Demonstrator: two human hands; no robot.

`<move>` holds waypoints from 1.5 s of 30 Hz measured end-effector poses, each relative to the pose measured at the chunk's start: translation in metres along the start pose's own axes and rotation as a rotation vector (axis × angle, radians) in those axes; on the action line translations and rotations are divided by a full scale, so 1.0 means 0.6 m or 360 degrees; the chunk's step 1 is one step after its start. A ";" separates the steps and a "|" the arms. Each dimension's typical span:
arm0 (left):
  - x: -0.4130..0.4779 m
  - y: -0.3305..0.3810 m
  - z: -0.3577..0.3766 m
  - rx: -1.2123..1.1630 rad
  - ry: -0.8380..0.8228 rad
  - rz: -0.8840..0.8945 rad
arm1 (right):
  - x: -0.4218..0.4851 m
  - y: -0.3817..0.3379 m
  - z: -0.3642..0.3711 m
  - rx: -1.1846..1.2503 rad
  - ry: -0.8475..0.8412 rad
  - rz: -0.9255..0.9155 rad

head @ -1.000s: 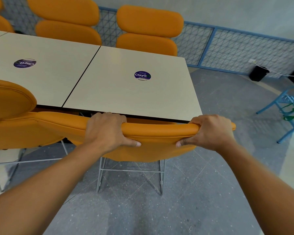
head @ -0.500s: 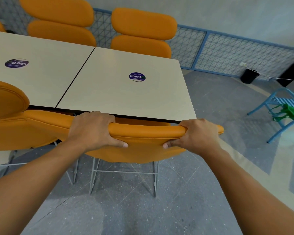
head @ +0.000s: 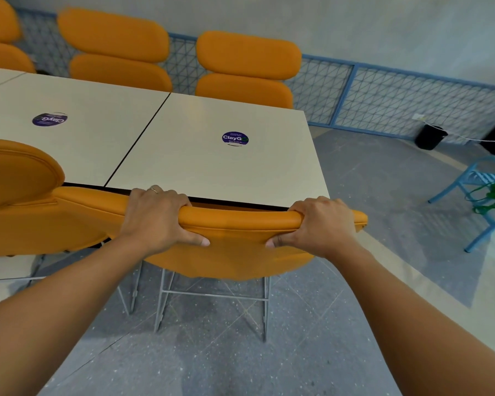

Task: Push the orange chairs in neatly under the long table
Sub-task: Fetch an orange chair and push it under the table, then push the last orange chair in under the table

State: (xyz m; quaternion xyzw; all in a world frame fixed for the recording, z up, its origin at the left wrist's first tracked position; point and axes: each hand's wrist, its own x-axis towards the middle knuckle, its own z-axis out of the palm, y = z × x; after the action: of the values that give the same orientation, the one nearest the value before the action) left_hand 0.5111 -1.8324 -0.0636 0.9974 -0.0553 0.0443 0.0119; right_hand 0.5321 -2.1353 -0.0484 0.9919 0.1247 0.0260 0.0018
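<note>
- Head view: orange chair [head: 240, 227] backrest close along near edge of long table [head: 212, 172], by its right corner; open floor [head: 383, 195] to the right.
- Seat hidden under tabletop; fingertips hidden behind backrest.
- Left hand [head: 155, 221] and right hand [head: 320, 227] each curled over top rim, thumbs on rear face.
- Backrest long axis left-right, parallel to table edge; facing table.

The nearest orange chair [head: 240, 247], padded and on a thin wire base, stands upright with the top of its backrest at the near edge of the long worktop [head: 200, 172], a pale top of butted panels. A second orange chair [head: 17, 178] stands just left of it. The far-side orange chairs [head: 249, 55] stand upright, close against the opposite edge.
</note>
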 end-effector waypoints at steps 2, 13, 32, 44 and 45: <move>-0.009 0.005 0.000 -0.0109 -0.0010 -0.0045 | 0.000 0.003 0.002 0.0002 0.0006 -0.0031; -0.075 0.023 -0.023 -0.0739 0.0267 -0.0148 | -0.013 0.012 -0.002 0.0333 0.0080 -0.0125; -0.320 -0.255 -0.062 -0.0848 0.0357 -0.0351 | -0.068 -0.385 0.007 0.1310 0.0023 -0.0406; -0.456 -0.499 -0.088 -0.0892 0.0407 -0.0489 | -0.065 -0.661 0.004 0.1269 -0.0067 -0.0553; -0.459 -0.519 -0.091 -0.0884 0.0422 -0.0505 | -0.056 -0.682 0.001 0.1268 -0.0075 -0.0570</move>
State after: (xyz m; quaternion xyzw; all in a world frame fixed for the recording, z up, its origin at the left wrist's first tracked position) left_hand 0.2684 -1.4914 -0.0396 0.9378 0.0925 0.1543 0.2968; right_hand 0.3983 -1.7473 -0.0549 0.8781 0.2950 -0.0474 -0.3738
